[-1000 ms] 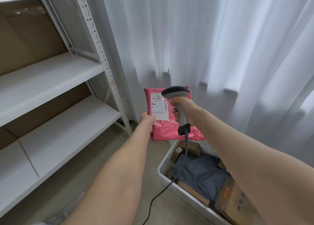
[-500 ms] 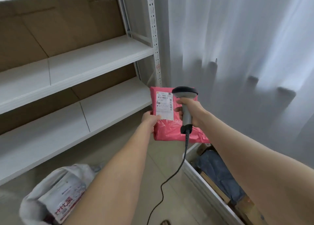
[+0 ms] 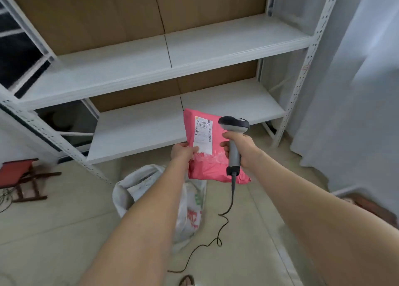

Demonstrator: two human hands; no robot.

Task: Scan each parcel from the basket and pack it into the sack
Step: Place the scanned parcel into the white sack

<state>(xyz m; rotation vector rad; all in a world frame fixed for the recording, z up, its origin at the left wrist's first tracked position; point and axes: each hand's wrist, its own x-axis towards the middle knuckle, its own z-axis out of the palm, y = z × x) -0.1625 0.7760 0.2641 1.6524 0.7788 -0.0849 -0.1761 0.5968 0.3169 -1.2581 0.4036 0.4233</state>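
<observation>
We've got the pink parcel (image 3: pixel 216 171) up in front of us: a soft plastic mailer, upright and slightly tilted, white label (image 3: pixel 203 134) facing us. Our left hand (image 3: pixel 183 151) pinches its lower left edge, thumb on the label's bottom. The scanner (image 3: pixel 234 125), dark head on a grey handle, sits gripped in our right hand (image 3: pixel 243 148) just right of the label, black cable (image 3: pixel 224 218) trailing to the floor. Below, the white sack (image 3: pixel 190 216) with red print stands open-mouthed, partly behind our left forearm. The basket (image 3: pixel 345 191) barely shows at the right: a white rim, blurred.
</observation>
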